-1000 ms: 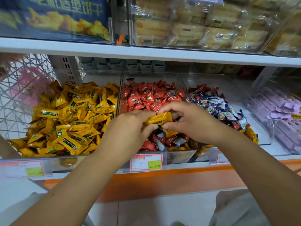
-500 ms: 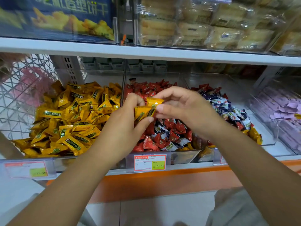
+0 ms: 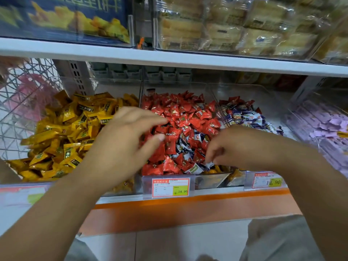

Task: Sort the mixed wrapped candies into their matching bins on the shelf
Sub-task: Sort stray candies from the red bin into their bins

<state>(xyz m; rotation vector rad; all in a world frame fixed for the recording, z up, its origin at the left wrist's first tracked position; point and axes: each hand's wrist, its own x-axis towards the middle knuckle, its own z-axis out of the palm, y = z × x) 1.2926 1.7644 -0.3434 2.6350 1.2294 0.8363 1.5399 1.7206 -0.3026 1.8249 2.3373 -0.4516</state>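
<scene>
- left hand [image 3: 130, 140] mid frame, fingers spread, empty, over red candies [image 3: 180, 117]
- right hand [image 3: 237, 146] fingers curled onto blue-white candies [image 3: 185, 141], can't tell if pinching
- price tag [image 3: 170, 187] lower center

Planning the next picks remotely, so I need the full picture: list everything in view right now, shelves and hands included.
yellow wrapped candies: many, yellow, left bin
red wrapped candies: many, red, middle bin
blue-and-white wrapped candies: many, blue and white, third bin; several strays among the red ones
purple wrapped candies: many, pale purple, far-right bin
price tags: at least two, red and yellow, shelf front edge
packaged pastries: many, pale tan, upper shelf, right
blue snack box: one, dark blue, upper shelf, left
wire basket: one, white, far left
left hand: one, fingers spread, over the yellow/red divide
right hand: one, fingers curled down at middle bin's front; grip unclear
</scene>
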